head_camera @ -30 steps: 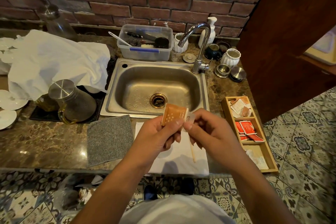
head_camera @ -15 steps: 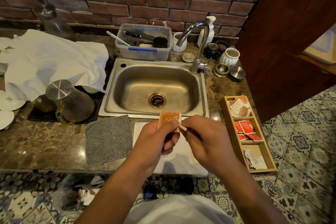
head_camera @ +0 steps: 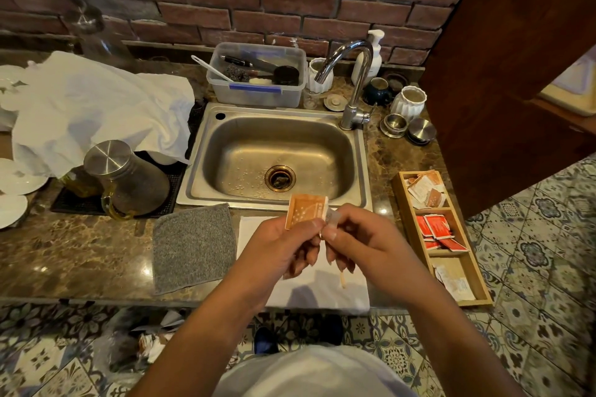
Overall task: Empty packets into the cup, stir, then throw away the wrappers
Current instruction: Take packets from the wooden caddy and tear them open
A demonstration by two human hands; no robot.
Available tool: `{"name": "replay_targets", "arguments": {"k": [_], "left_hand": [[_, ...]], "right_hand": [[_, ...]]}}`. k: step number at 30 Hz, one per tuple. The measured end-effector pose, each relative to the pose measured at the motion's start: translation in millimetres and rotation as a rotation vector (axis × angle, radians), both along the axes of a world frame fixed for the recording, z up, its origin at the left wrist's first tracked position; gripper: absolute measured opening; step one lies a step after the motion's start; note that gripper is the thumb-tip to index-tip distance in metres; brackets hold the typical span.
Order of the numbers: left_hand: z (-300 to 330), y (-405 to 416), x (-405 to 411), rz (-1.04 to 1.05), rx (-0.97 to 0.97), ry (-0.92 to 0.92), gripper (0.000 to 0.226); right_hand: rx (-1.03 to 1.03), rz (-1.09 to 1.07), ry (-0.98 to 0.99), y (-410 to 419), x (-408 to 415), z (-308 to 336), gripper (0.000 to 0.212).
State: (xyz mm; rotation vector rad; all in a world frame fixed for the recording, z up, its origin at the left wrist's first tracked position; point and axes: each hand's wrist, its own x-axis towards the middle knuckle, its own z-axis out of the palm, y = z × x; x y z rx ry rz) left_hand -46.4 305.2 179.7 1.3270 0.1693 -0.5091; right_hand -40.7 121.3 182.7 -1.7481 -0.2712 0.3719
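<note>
1. The fingers [head_camera: 317,225] of the left hand [head_camera: 280,248] pinch the lower right corner of an orange packet [head_camera: 306,210], thumb on its face, just below the middle of the frame.
2. The fingers [head_camera: 332,234] of the right hand [head_camera: 364,242] pinch the packet's right edge, where a pale strip sticks out; the two hands touch at the thumbs.
3. The packet stands nearly upright above the near rim of the steel sink [head_camera: 193,190], over the counter [head_camera: 80,255].
4. A thin wooden stick [head_camera: 342,280] shows below the right hand's curled fingers; whether that hand holds it or it lies on the cloth is hard to tell.
5. Under both hands a white cloth [head_camera: 322,296] lies at the counter's front edge, with a grey mat [head_camera: 193,248] just beside it on the left.
6. At the right of the frame a wooden tray [head_camera: 480,300] has three compartments: pale and brown packets in the far one, red packets [head_camera: 435,230] in the middle one, white packets in the near one.
7. The cup is not visible, perhaps hidden by the hands.
8. At the left a glass jug with a steel lid [head_camera: 108,158] rests on a dark mat, partly under a crumpled white sheet [head_camera: 96,106].
9. Behind the sink stand a clear plastic tub [head_camera: 258,93] of utensils, a curved tap [head_camera: 354,74] and a white soap pump [head_camera: 374,55] against the brick wall.
10. On the tiled floor at lower left sits a bag of crumpled wrappers [head_camera: 151,342].
</note>
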Motion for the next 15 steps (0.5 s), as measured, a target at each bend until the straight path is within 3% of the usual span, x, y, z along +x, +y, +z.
{"name": "replay_targets", "arguments": {"k": [8, 15], "left_hand": [[-3.8, 0.1, -2.3, -0.007, -0.007, 0.003, 0.038], [-11.0, -3.1, 1.4, 0.039, -0.090, 0.055, 0.035]], "right_hand": [[-0.069, -0.008, -0.089, 2.5, -3.3, -5.5, 0.004], [-0.394, -0.087, -0.576, 7.4, -4.8, -14.5, 0.012]]}}
